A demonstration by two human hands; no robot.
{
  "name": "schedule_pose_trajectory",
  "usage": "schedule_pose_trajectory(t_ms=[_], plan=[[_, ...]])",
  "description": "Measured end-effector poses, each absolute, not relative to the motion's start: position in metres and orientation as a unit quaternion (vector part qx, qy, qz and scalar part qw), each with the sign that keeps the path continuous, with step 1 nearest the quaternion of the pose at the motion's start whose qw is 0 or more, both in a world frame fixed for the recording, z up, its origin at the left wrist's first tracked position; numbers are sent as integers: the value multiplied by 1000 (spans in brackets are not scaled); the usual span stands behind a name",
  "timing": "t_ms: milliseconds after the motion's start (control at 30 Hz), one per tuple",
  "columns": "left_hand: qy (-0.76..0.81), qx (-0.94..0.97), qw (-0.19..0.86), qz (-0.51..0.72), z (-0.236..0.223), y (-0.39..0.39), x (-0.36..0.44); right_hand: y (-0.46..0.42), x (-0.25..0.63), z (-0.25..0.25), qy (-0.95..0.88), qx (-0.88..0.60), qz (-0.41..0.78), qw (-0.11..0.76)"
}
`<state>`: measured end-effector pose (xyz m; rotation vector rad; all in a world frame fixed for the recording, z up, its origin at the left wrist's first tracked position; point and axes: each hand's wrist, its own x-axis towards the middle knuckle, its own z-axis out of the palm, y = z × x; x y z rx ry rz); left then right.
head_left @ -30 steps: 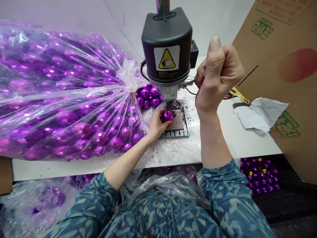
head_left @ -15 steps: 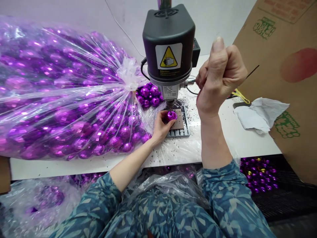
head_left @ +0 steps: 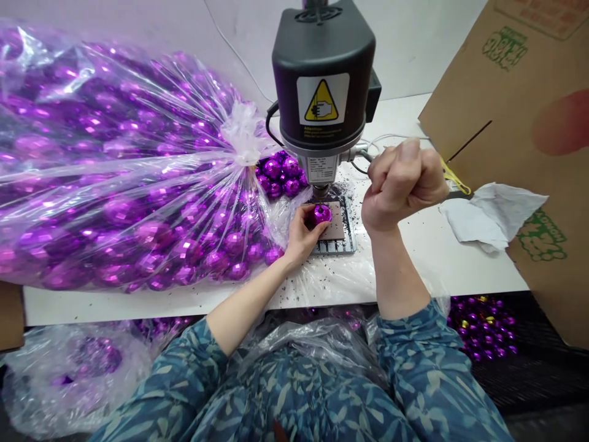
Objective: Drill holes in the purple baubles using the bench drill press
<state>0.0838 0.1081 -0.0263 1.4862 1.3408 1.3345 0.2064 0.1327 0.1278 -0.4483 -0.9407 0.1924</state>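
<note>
Between its thumb and fingers my left hand (head_left: 304, 235) pinches a shiny purple faceted ball (head_left: 323, 213). The ball sits on a small brown board (head_left: 337, 230) on the slotted metal base (head_left: 343, 246) of a bench drill press (head_left: 322, 80). Just above the ball is the chuck (head_left: 321, 189); whether the bit touches the ball I cannot tell. My right hand (head_left: 405, 184) is closed in a fist at the right of the drill head, around the end of the feed lever (head_left: 360, 151). The lever's grip is hidden inside the fist.
A big clear bag (head_left: 129, 172) of purple balls fills the left of the white table (head_left: 478, 270). Loose purple balls (head_left: 280, 175) lie behind the base, among dark shavings. At right stand a cardboard box (head_left: 515, 141) and crumpled white paper (head_left: 483, 215); below is a black crate (head_left: 519, 380).
My right fist has come down and slightly toward the drill, with the lever. My left hand keeps the ball in the same spot on the board. The view has shifted slightly.
</note>
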Motion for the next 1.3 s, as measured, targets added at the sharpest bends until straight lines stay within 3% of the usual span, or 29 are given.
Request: schedule_pose_trajectory(t_ms=[667,800,967,1067,1133,1233,1300], plan=[[511,563,359,541,-23,106,85,145,212,95,-481,-183,-1,857],[525,569,345,531,-15,106,87,143,210,127,-470,-232,15,851],[551,594,267,521,6,78,85,149,206,179,-492,-248,135,823],[477,717,248,444,15,28,73,154,205,185,-501,-236,120,824],[398,823,244,323,14,-13,60,155,204,182,-504,-244,104,822],[307,934,154,96,4,-66,41,153,204,180,-501,-253,94,823],[265,959,93,42,-1,-80,31,152,204,180,-497,-252,100,824]])
